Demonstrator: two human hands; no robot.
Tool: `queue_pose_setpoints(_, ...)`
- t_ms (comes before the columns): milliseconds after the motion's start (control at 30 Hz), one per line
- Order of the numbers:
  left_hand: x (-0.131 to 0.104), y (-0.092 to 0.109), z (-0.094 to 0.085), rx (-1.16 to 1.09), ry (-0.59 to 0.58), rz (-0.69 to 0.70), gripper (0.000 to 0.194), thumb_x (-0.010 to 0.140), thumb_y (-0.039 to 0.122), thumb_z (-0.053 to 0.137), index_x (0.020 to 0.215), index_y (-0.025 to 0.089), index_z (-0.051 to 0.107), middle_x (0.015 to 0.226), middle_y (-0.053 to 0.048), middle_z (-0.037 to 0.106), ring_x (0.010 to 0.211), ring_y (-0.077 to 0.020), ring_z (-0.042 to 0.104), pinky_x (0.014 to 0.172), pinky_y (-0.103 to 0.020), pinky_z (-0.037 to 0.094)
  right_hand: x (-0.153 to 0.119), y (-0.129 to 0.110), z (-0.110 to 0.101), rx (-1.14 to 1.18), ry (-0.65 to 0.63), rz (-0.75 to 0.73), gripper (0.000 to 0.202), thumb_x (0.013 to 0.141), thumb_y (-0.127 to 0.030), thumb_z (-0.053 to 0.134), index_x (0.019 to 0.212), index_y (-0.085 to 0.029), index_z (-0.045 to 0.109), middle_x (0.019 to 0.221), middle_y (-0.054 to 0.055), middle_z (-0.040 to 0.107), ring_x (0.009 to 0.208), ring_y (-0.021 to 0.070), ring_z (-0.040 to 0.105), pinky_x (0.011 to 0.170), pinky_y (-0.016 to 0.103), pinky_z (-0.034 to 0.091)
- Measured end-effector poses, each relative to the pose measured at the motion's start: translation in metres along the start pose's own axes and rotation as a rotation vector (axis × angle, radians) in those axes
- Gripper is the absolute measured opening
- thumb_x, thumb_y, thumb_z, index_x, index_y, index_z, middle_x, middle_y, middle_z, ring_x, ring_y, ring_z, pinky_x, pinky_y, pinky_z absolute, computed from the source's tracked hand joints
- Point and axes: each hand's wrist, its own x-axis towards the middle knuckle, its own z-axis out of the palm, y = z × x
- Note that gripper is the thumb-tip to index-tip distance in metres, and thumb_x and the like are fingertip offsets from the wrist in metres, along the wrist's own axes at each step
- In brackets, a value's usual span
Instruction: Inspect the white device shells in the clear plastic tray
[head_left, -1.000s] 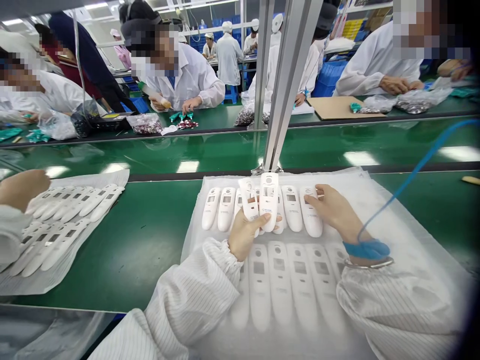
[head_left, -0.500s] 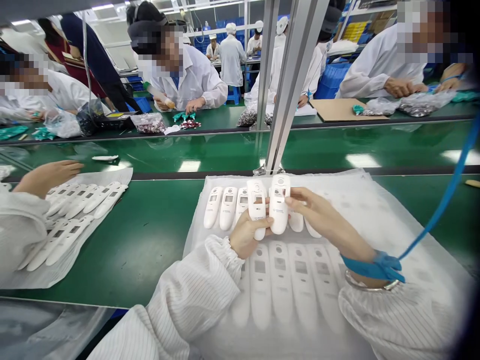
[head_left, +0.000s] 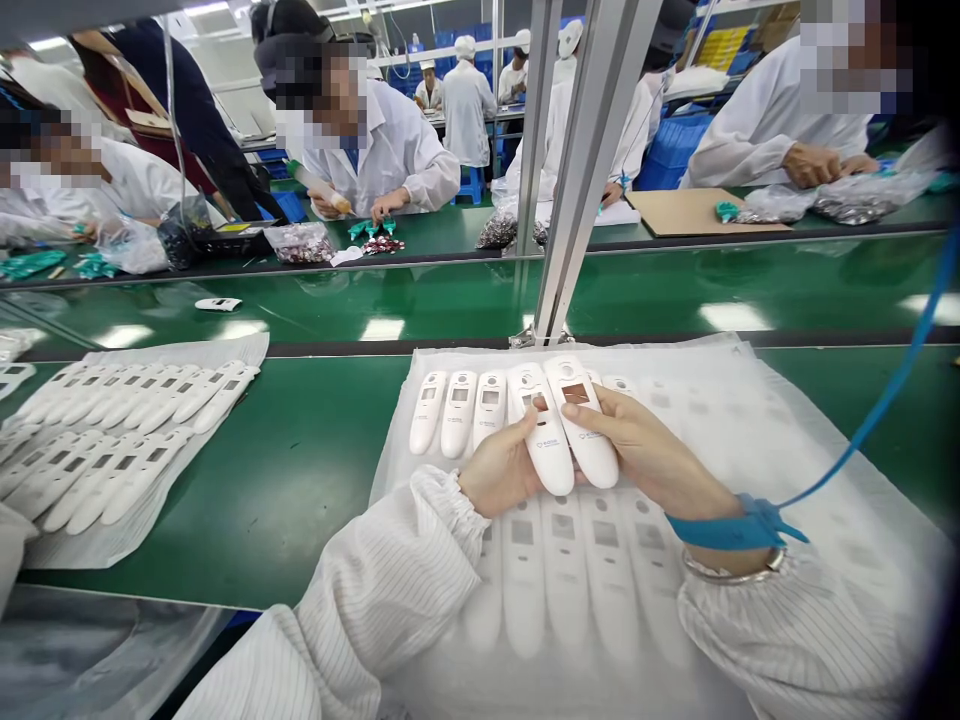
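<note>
Two white casings, long axes tilted, point window-end away and leftward, grasped by left fingers and right fingers.

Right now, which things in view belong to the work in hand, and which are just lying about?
In the work:
- front shell in left hand
- second shell in right hand
- row of shells on translucent sheet

Lying about, likely:
- lone white piece on the green surface beyond
- brown board across the line
</note>
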Motion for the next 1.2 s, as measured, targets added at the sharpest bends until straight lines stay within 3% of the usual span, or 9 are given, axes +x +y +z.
queue_pose_setpoints(100,0.000,-0.001,-0.001,0.058,-0.014,-0.004,0.033,0.090,0.034,0.050,0.117,0.017,0.060,0.114,-0.014,0.063,0.111,-0.0287,0.057,0.093,-0.047,0.048,-0.001,0.000,0.001,0.068,0.004,0.078,0.030,0.079,-0.039,0.070,0.101,-0.019,0.064,0.094,0.005,0.067,0.082,0.0197,0.062,0.066,0.028,0.051)
queue_pose_setpoints(233,-0.002,-0.003,-0.005,0.187,-0.026,-0.056,0.034,0.067,0.019,0.075,0.098,0.012,0.066,0.101,-0.013,0.067,0.100,-0.0283,0.060,0.092,-0.045,0.045,-0.001,0.000,0.001,0.117,0.001,0.087,0.027,0.074,-0.037,0.075,0.089,-0.017,0.065,0.087,0.004,0.067,0.078,0.0182,0.062,0.063,0.026,0.050)
queue_pose_setpoints(367,-0.001,-0.003,-0.009,0.290,-0.005,-0.049,0.027,0.059,0.020,0.081,0.080,0.013,0.067,0.077,-0.006,0.065,0.077,-0.0183,0.059,0.078,-0.033,0.043,-0.004,0.000,0.002,0.091,-0.004,0.098,0.029,0.074,-0.042,0.073,0.087,-0.016,0.068,0.085,0.006,0.068,0.077,0.0197,0.062,0.062,0.027,0.051)
queue_pose_setpoints(500,0.000,-0.004,-0.009,0.320,0.003,-0.036,0.025,0.059,0.020,0.081,0.080,0.014,0.068,0.077,-0.004,0.065,0.075,-0.0152,0.058,0.075,-0.029,0.041,-0.010,-0.005,-0.001,0.073,-0.022,0.093,0.030,0.078,-0.043,0.069,0.092,-0.017,0.070,0.091,0.008,0.069,0.089,0.0238,0.064,0.076,0.033,0.053)
queue_pose_setpoints(667,-0.001,-0.005,-0.008,0.388,-0.021,0.006,0.048,0.069,0.018,0.075,0.115,0.020,0.062,0.121,-0.009,0.062,0.119,-0.0242,0.052,0.105,-0.038,0.033,-0.015,-0.017,-0.041,0.017,0.197,0.080,0.027,0.080,-0.040,0.067,0.096,-0.019,0.072,0.104,0.009,0.069,0.097,0.0272,0.064,0.079,0.034,0.055)
queue_pose_setpoints(800,-0.001,-0.006,-0.007,0.450,0.030,-0.029,0.042,0.075,0.022,0.070,0.115,0.017,0.062,0.125,-0.013,0.060,0.125,-0.0251,0.049,0.110,-0.041,0.029,-0.012,-0.020,-0.092,-0.088,0.407,0.164,0.020,0.079,-0.033,0.068,0.090,-0.017,0.072,0.106,0.011,0.068,0.098,0.0284,0.064,0.074,0.032,0.056)
queue_pose_setpoints(867,-0.002,-0.007,-0.007,0.488,0.056,-0.046,0.039,0.076,0.024,0.069,0.113,0.017,0.063,0.125,-0.012,0.060,0.125,-0.0253,0.049,0.111,-0.041,0.029,-0.010,-0.016,-0.109,-0.152,0.429,0.217,0.019,0.078,-0.032,0.068,0.088,-0.016,0.072,0.104,0.012,0.069,0.098,0.0279,0.064,0.073,0.031,0.055)
queue_pose_setpoints(1067,-0.003,-0.007,-0.006,0.585,0.060,-0.122,0.037,0.077,0.029,0.067,0.113,0.021,0.063,0.127,-0.010,0.060,0.125,-0.0256,0.048,0.110,-0.044,0.029,-0.006,-0.003,-0.112,-0.358,0.444,0.173,0.020,0.082,-0.035,0.062,0.081,-0.016,0.068,0.095,0.011,0.070,0.093,0.0262,0.065,0.079,0.035,0.052)
queue_pose_setpoints(1200,-0.003,-0.006,-0.005,0.555,0.075,-0.102,0.036,0.078,0.031,0.067,0.112,0.020,0.063,0.122,-0.011,0.062,0.122,-0.0263,0.051,0.107,-0.043,0.034,-0.005,-0.005,-0.114,-0.529,0.540,0.126,0.029,0.086,-0.041,0.052,0.068,-0.019,0.058,0.078,0.009,0.068,0.072,0.0234,0.065,0.067,0.036,0.053)
